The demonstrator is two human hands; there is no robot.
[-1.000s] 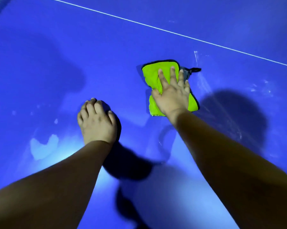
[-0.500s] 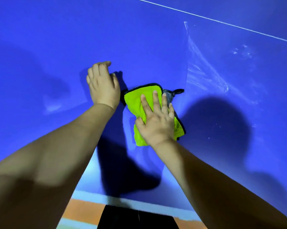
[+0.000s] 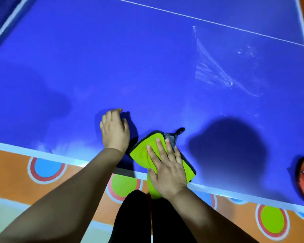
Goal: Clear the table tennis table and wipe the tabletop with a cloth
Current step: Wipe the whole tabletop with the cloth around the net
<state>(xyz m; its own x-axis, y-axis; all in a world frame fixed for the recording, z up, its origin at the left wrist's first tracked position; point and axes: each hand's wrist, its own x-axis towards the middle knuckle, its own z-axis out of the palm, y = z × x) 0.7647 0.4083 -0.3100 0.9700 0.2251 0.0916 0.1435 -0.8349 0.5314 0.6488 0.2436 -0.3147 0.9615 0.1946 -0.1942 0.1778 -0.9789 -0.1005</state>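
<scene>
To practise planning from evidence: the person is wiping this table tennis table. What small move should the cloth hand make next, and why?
Probably push the cloth forward and rightward. The right hand presses it flat at the near edge of the tabletop, partly overhanging, while whitish streaks show farther out on the right.

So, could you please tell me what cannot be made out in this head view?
Orange-red object: cut off by the right edge, head view; its kind is unclear.
Cloth: its middle is hidden under the right hand, head view.
Tabletop: its far end lies beyond the top edge, head view.
Pale smears: head view, too faint to tell wet from dry.
</scene>
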